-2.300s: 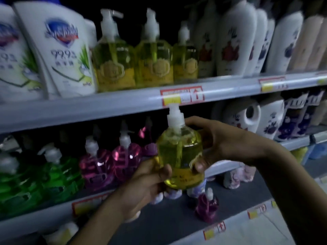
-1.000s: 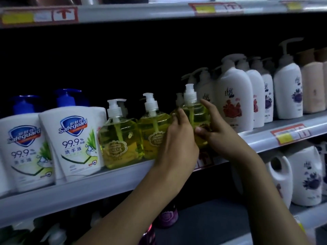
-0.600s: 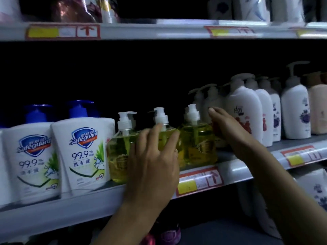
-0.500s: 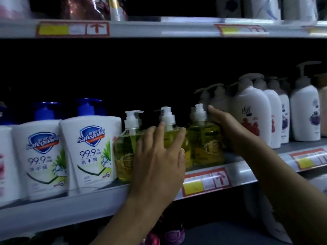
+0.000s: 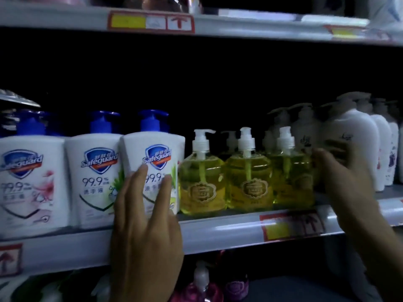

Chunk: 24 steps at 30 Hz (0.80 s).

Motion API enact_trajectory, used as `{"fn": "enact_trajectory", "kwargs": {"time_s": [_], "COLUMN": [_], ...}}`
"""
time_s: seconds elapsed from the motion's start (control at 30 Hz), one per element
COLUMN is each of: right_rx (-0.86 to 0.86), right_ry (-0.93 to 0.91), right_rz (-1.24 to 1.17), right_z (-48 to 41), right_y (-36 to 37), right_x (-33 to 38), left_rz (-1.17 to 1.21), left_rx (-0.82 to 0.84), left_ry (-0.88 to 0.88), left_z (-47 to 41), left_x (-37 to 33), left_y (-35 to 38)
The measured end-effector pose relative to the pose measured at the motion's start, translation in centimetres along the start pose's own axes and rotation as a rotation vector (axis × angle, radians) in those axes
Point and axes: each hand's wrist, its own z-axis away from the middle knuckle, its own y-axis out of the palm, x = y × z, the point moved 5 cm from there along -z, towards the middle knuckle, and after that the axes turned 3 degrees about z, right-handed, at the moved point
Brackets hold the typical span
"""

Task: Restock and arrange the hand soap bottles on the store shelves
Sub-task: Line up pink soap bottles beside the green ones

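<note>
My left hand (image 5: pixel 146 232): open flat, fingers straight and spread, gripping nothing. The fingertips lie on the front of the nearest Safeguard bottle (image 5: pixel 152 153), and the palm covers part of the shelf edge (image 5: pixel 218 234).
My right hand (image 5: pixel 342 182): blurred. It reaches in where the last yellow bottle meets the white lotion bottles (image 5: pixel 353 136). I cannot tell how far its fingers are curled or whether it has hold of anything.
Yellow soap bottles (image 5: pixel 248 186): three upright in a front row on the shelf between my two hands, shoulder to shoulder. The first is just right of my left fingertips, beside the Safeguard bottle. The third is just beside my right thumb.
Their look: squat clear bodies full of yellow-green liquid, white pump heads, a dip tube showing through, and a gold scalloped emblem on a yellow label.
Behind them: more white pump tops show faintly in the dark.
Left of my left hand: the other Safeguard bottles (image 5: pixel 96 177), white with blue pumps.
Left of my right wrist: a red and yellow price tag (image 5: pixel 290 225) on the shelf edge.
Below my left hand: dim pink bottles (image 5: pixel 202 286) on the lower shelf.
</note>
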Motion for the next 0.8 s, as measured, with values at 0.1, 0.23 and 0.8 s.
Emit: {"fn": "enact_trajectory", "kwargs": {"time_s": [0.1, 0.23, 0.8], "right_rx": [-0.246, -0.128, 0.059], "right_ry": [-0.263, -0.429, 0.48], "right_rz": [0.096, 0.244, 0.849], "right_z": [6.0, 15.7, 21.2], "right_y": [-0.4, 0.7, -6.8], "right_x": [1.8, -1.6, -24.9], "left_rz": [0.113, 0.324, 0.498], "left_rx": [-0.043, 0.208, 1.572], "left_ry": [0.047, 0.287, -0.41], "left_z": [3.3, 11.1, 38.6], "left_x": [-0.7, -4.5, -10.9], "left_y": [-0.7, 0.7, 17.5]}}
